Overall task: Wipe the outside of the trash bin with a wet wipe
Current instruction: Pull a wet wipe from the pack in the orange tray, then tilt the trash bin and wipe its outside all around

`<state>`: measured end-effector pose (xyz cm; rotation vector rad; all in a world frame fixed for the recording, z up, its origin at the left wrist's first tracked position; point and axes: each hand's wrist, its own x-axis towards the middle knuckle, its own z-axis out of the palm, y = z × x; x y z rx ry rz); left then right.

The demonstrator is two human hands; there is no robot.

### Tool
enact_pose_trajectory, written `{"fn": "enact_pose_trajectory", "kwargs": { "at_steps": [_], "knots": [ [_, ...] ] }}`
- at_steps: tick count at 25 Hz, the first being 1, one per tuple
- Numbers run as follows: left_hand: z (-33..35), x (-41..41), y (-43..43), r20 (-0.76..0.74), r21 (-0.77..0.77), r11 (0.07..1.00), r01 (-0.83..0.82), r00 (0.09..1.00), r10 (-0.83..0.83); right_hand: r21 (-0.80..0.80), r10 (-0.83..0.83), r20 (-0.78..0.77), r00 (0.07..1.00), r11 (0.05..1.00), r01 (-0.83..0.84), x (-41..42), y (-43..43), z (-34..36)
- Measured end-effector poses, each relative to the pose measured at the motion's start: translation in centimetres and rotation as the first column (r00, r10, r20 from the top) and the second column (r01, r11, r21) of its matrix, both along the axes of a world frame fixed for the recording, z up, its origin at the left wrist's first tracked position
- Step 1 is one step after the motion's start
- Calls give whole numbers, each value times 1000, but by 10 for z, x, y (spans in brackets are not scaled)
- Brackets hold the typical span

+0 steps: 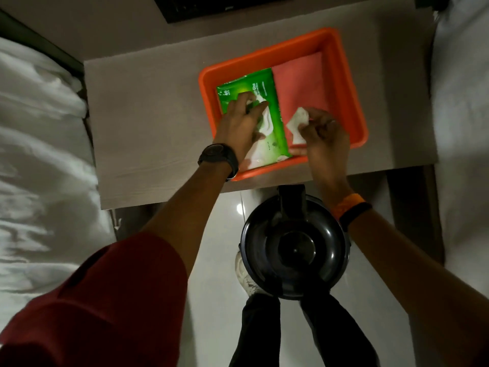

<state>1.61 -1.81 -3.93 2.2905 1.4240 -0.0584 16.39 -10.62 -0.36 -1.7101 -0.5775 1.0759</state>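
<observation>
From the head camera, the green wipes pack (251, 112) shows "40" near its far left corner and "Use" in white near its top edge; the smaller print is too blurred to read. The pack lies in the left half of an orange tray (344, 83) on the desk (148, 123), beside a pink cloth (301, 83) filling the tray's right half.

The trash bin (295, 245) is round, dark and glossy, with a domed lid and a raised centre. It stands on the pale tiled floor (219, 234) just in front of the desk edge, between the person's forearms, its near rim hiding part of the dark trouser legs and a white shoe (244, 276).

The left hand (238, 125) presses flat on the pack, fingers spread around a white wipe poking from the opening. The right hand (324, 133) pinches a crumpled white wet wipe (297, 123) between thumb and fingers above the pink cloth.

White bedding (39, 154) lies at left, and a dark keyboard (211, 6) sits beyond the desk.
</observation>
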Motion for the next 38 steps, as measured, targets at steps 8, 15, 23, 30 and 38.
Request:
{"fn": "enact_pose_trajectory", "kwargs": {
  "at_steps": [8,15,23,30,38],
  "knots": [
    [0,20,-62,79,196,973,123,987,-141,-94,-160,-252,954,986,141,-2,-110,-18],
    [-19,42,-181,147,-57,852,520,849,-508,-222,-276,42,960,935,278,17,-233,-46],
    [-83,135,-194,-166,-411,587,698,576,-801,-273,-363,281,888,857,437,48,-334,-106],
    [-73,131,-222,-254,-454,575,681,520,-816,-313,-285,318,904,869,384,68,-358,-132],
    [-46,83,-255,-242,-342,605,719,554,-796,-240,-256,52,965,935,261,77,-354,-124]
  ]
}}
